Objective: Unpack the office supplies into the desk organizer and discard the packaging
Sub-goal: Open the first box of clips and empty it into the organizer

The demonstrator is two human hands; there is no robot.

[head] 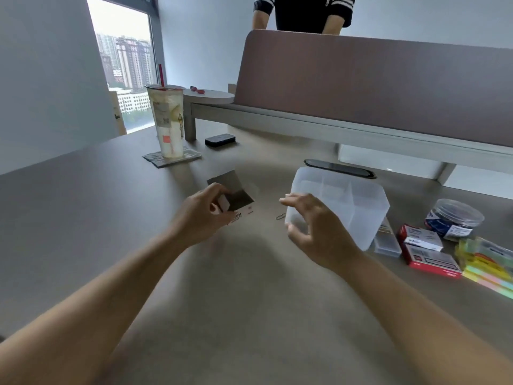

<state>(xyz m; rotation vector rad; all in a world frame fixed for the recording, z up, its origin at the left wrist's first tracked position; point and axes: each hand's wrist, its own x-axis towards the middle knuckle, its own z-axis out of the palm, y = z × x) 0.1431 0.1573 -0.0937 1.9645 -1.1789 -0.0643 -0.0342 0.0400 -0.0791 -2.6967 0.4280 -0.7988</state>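
head view: a grey desk point(249, 287) beside a window point(125, 59) was recorded. a small opened box point(236, 202) was gripped by the left hand point(204, 215); the right hand point(313, 226), fingers spread and empty, was held against the clear organizer point(347, 201).

On the desk point(249, 301) I see the small opened box point(236, 200) held in my left hand point(204, 215), with the divided organizer point(347, 201) to its right and a loose paper clip point(280, 216) lying between them. Right of the organizer lie staple boxes point(427, 251), a clip jar point(455, 218) behind them, and sticky notes point(488, 265) furthest right; the drink cup point(168, 120) stands on a napkin point(158, 160) far left, behind the box
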